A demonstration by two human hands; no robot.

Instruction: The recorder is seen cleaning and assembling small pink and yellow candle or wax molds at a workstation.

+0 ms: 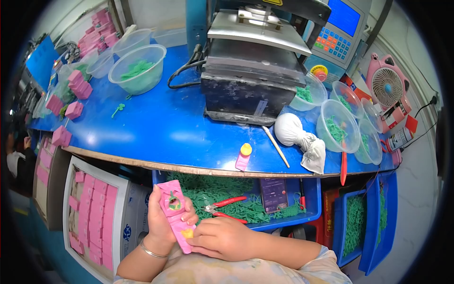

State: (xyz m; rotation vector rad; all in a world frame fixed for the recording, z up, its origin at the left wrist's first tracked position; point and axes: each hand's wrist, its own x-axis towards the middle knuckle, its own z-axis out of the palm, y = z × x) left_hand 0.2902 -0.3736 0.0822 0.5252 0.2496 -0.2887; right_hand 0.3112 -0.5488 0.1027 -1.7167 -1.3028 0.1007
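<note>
My left hand (pixel 161 214) is wrapped round a long pink block that looks like a rubber mould (pixel 170 193), in two parts end to end. A small green ring-shaped piece (pixel 175 204) sits in a hollow of its upper part. Lower down shows a yellow patch (pixel 188 233). My right hand (pixel 222 238) is closed, its fingertips pinching the mould's lower end beside that patch. Behind my hands, red-handled cutting pliers (pixel 229 201) lie open on green scraps in a blue tray (pixel 312 203).
A press machine (pixel 250 80) stands on the blue table (pixel 161 128). Near its front edge are a small pink block with a yellow top (pixel 245 150), a stick (pixel 276 146) and a white cloth bag (pixel 295 132). Bowls (pixel 137 71) hold green pieces. A box (pixel 118 203) of pink blocks stands at left.
</note>
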